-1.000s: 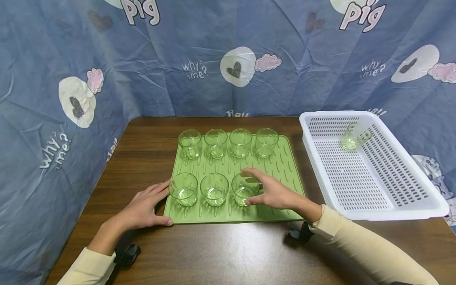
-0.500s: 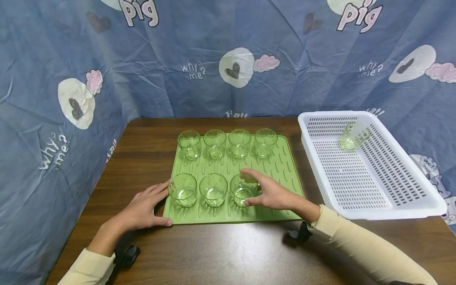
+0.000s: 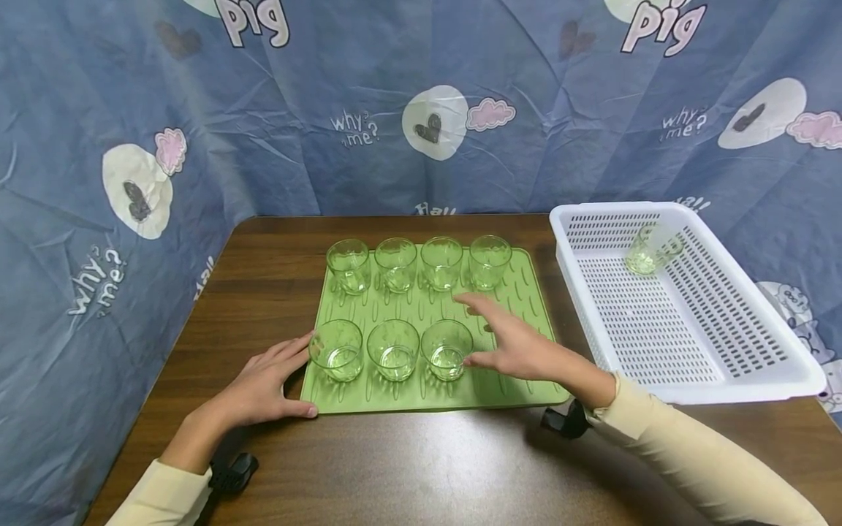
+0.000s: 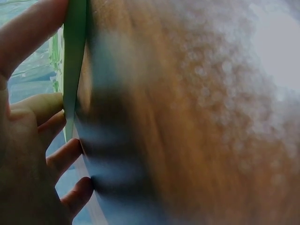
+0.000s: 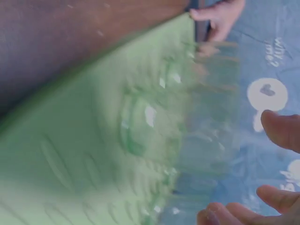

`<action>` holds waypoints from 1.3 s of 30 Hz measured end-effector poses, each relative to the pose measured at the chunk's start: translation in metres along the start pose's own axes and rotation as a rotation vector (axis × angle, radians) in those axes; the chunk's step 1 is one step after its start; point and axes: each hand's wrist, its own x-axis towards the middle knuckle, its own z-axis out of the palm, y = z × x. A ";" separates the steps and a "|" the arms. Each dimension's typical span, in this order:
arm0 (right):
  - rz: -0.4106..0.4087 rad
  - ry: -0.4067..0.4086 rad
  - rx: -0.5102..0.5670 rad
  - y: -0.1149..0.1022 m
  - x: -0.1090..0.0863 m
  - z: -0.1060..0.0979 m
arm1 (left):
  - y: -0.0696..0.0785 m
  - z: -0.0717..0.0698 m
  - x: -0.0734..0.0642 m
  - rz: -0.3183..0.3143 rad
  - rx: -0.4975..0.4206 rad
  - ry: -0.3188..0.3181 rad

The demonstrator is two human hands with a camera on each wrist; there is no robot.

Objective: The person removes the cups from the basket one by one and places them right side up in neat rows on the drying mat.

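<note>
On a green ribbed mat [image 3: 526,321] several clear green-tinted glasses stand upright in two rows. The front row has three; its rightmost glass [image 3: 447,351] is beside my right hand [image 3: 516,347], whose fingers and thumb are spread apart around no object. In the right wrist view that glass [image 5: 150,124] stands a short way off from the fingers. My left hand [image 3: 263,383] rests at the mat's left front corner, next to the front-left glass [image 3: 337,352]. The left wrist view shows its thumb and fingers [image 4: 37,105] along the mat's edge [image 4: 75,61].
A white perforated plastic basket [image 3: 585,314] stands right of the mat, with one glass [image 3: 651,252] lying tilted in its far end. The brown wooden table [image 3: 421,467] reaches back to a blue printed cloth [image 3: 368,168]. A row of glasses [image 3: 397,264] lines the mat's back.
My right hand has let go of the front-right glass and drawn back to the right; the glass stays on the mat. The left hand has kept its place.
</note>
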 end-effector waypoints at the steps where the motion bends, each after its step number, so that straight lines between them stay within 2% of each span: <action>1: -0.008 0.012 -0.008 -0.001 -0.001 -0.005 | 0.000 0.000 0.000 -0.001 0.000 -0.001; 9: -0.051 0.165 -0.084 -0.003 -0.008 -0.051 | 0.001 -0.001 -0.001 -0.003 -0.006 0.000; 18: 0.001 0.303 -0.142 0.010 -0.012 -0.101 | -0.001 0.000 0.000 0.001 -0.002 0.002; 26: 0.147 0.407 -0.155 0.037 -0.014 -0.140 | 0.000 0.000 0.001 0.005 0.003 0.001; 30: 0.178 0.442 -0.181 0.053 -0.012 -0.151 | 0.000 0.000 0.001 0.011 0.009 0.005; 34: 0.198 0.467 -0.251 0.075 -0.011 -0.161 | 0.000 0.000 0.000 0.009 0.004 0.004; 39: 0.278 0.471 -0.306 0.107 -0.014 -0.177 | 0.000 -0.001 0.000 0.008 0.002 0.004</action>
